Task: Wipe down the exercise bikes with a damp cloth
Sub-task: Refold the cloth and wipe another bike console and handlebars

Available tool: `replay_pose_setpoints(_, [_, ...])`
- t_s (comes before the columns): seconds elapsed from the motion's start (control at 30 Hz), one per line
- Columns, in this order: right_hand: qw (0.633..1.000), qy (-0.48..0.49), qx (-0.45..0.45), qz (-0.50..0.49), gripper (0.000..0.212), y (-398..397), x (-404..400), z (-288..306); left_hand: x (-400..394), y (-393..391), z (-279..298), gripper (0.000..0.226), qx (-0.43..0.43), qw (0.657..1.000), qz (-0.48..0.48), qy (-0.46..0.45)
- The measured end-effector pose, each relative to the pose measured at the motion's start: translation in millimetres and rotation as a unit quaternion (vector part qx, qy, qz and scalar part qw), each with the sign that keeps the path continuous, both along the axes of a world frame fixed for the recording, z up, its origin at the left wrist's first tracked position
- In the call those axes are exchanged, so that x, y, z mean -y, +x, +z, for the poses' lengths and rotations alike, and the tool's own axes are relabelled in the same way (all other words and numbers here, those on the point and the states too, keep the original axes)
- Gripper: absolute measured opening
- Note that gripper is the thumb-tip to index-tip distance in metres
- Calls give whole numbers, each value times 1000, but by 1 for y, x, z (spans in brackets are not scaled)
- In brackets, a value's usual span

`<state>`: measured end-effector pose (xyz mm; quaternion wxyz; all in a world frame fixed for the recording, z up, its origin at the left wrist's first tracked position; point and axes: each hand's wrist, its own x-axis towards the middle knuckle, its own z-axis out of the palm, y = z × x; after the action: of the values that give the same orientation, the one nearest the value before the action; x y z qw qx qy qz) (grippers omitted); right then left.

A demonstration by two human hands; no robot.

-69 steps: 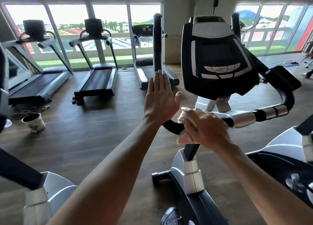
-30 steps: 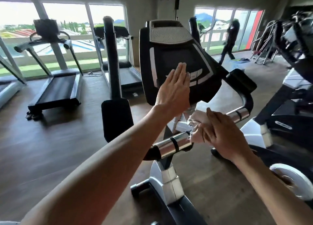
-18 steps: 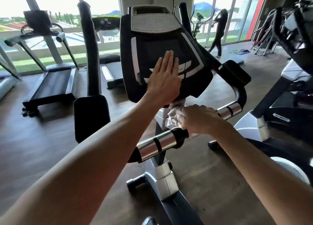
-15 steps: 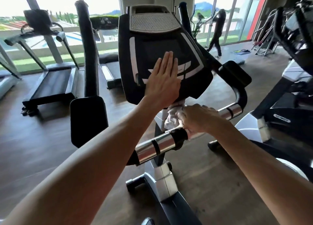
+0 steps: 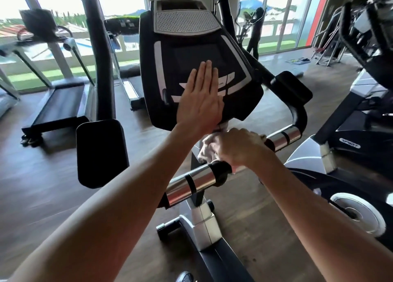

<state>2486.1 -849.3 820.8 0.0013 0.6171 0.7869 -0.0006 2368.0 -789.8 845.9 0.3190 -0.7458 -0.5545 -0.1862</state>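
1. Two bare hands in view. We see the left hand point(image 5: 201, 99) flat, fingers straight and pressed together, palm laid on the lower face of the console point(image 5: 197, 62).
2. The right hand point(image 5: 236, 148) is curled closed around one cloth point(image 5: 205, 149), white and crumpled, bunched on the middle of the handlebar just below the console, at 6 o'clock from the left hand.
3. One exercise bike point(image 5: 204, 220) under the hands: glossy black console with a grey perforated panel on top and pale curved stripes; white-and-grey boxy post.
4. Two shiny chrome grip sleeves point(image 5: 191, 185), cylindrical, each with a black band, one at 7 o'clock and one at 3 o'clock of the right hand.
5. Two matte black padded rests, rounded rectangles; the near pad point(image 5: 102, 152) is at 9 o'clock.
6. At least two treadmills; nearest treadmill point(image 5: 57, 105) at 10 o'clock, black belt, grey rails.
7. One second bike point(image 5: 344, 145) at 3 o'clock.
8. One person point(image 5: 254, 31) standing far back at 1 o'clock, by the windows.
9. Floor point(image 5: 42, 186): dark wood planks.
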Motion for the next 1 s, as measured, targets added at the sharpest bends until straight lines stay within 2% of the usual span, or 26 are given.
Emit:
replay_pose_setpoints(0.17, [999,13,-36,-31,39,0,-3,9,2,-3,1,65,-10,1000,-5,-2])
replay_pose_setpoints(0.4, [993,112,-1,-23,35,-28,3,0,1,-1,0,66,-4,1000,3,-9])
replay_pose_setpoints(0.57, [985,157,-54,-40,37,-23,-1,1,0,-6,3,65,-7,1000,-11,-17])
replay_pose_setpoints(0.7, [982,161,-86,-48,39,-11,-5,-4,1,-11,4,65,-15,999,-24,-23])
replay_pose_setpoints(0.77, [984,136,-97,-68,43,9,-10,-4,3,-12,3,65,-21,999,-25,-23])
replay_pose_setpoints(0.9, [995,45,-76,-37,33,32,-8,-2,5,-6,1,65,-9,1000,-14,-14])
replay_pose_setpoints(1.0, [995,48,-76,-37,41,22,-3,-7,5,-6,0,64,-12,1000,-10,-13])
